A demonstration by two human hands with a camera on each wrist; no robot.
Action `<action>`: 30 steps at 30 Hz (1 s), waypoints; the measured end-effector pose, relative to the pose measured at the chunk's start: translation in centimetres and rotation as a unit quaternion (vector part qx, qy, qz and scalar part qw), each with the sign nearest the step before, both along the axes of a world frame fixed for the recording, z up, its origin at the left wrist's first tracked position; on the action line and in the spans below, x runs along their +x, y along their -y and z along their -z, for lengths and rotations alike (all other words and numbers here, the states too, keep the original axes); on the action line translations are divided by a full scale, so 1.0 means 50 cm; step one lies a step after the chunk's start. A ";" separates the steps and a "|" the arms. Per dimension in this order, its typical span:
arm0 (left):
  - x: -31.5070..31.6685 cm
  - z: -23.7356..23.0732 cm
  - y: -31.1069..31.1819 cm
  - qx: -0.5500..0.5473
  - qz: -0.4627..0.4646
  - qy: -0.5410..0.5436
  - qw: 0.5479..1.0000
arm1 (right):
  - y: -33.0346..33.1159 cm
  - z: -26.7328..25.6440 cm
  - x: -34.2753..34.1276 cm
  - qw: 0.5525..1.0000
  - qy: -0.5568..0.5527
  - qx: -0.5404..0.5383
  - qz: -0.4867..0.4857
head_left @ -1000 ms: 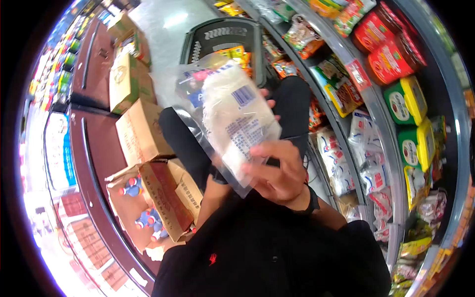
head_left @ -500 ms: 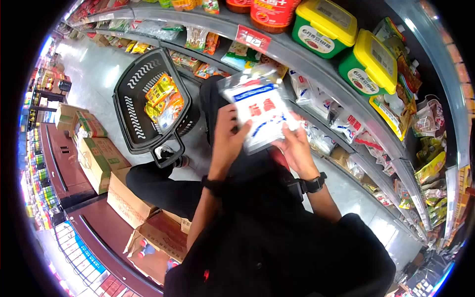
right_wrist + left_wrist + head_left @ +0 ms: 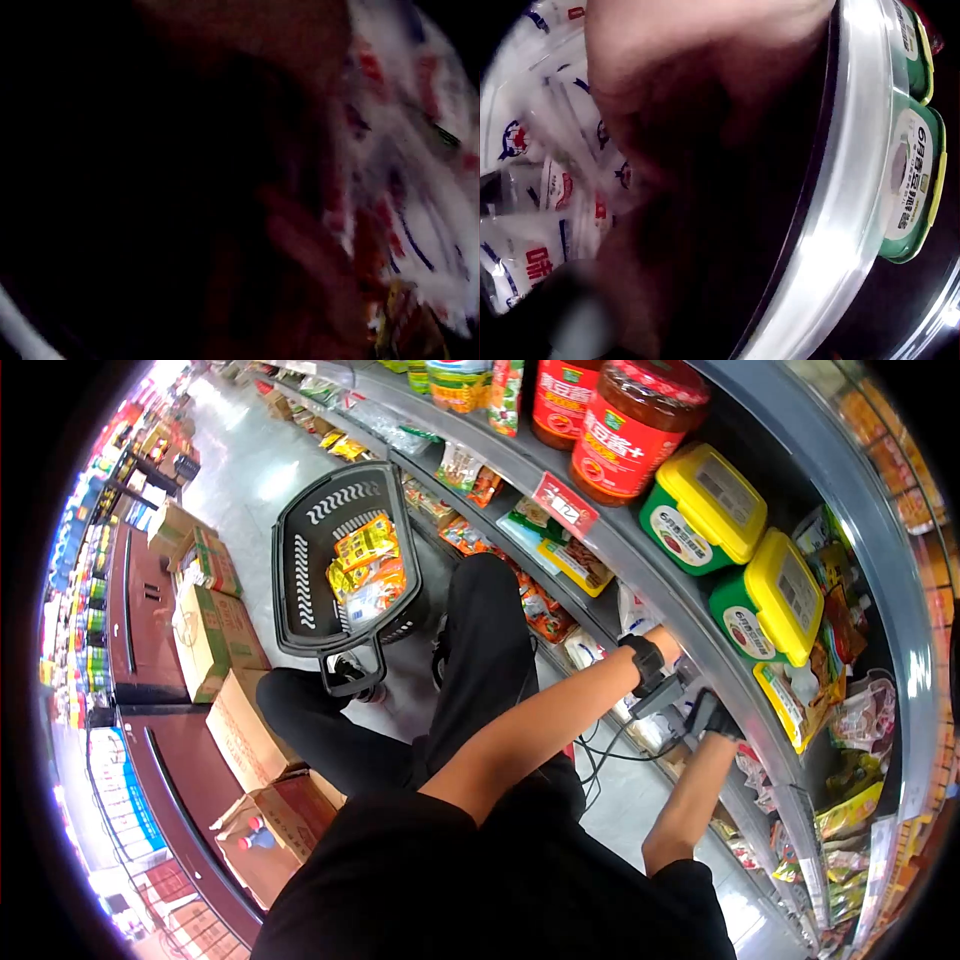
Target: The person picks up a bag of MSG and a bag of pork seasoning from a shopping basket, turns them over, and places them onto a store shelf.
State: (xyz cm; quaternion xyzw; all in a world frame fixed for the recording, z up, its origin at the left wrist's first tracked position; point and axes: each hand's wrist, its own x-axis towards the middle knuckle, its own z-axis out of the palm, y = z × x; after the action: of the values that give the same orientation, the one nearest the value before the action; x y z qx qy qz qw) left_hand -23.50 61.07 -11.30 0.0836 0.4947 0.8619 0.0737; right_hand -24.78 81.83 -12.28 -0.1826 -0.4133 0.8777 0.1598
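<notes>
Your hands have left your lap for the white bags under the shelf edge, 3 o'clock; left hand and right hand: can't tell either grip's state. You're seemingly sorting bags; withdrawing calls for clearing that edge. Basket: 10 o'clock.

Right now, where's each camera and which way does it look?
Head: on the head, facing forward and down toward basket and shelf; both arms and legs show.
Left wrist: on that wrist, facing the left hand beside white packets.
Right wrist: on that wrist, facing the shadowed right hand near white packaging.
Head and left wrist share the green tubs.
</notes>
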 end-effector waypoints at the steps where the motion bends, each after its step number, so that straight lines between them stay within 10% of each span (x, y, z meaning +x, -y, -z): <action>1: 0.006 -0.013 0.001 0.016 0.009 0.008 1.000 | -0.032 0.005 -0.016 0.999 0.011 0.030 0.003; 6: 0.063 -0.054 0.128 -0.038 0.119 0.156 0.980 | -0.122 0.050 -0.031 0.981 0.091 0.169 0.012; 14: 0.252 0.030 0.454 0.200 -0.185 0.210 0.939 | -0.056 0.083 0.019 0.859 0.168 0.467 -0.126; 18: 0.397 -0.029 0.618 0.221 -0.362 0.146 0.894 | 0.362 -0.037 0.163 0.828 0.021 0.479 -0.289; 22: 0.509 -0.064 0.795 -0.038 -0.565 0.176 0.805 | 0.757 -0.155 0.215 0.682 -0.097 0.411 -0.598; 26: 0.559 -0.151 0.968 -0.069 -0.619 0.182 0.761 | 1.102 -0.131 0.188 0.526 -0.327 0.403 -0.674; 30: 0.466 -0.113 1.154 -0.085 -0.609 0.254 0.746 | 1.444 0.061 0.112 0.551 -0.242 0.384 -0.700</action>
State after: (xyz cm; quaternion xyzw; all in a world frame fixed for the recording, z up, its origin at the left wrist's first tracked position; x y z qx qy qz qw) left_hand -0.20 3.37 -5.66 -0.4641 0.4749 0.6673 -0.3372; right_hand -19.18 9.62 -15.33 0.4624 -0.6543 0.4807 -0.3565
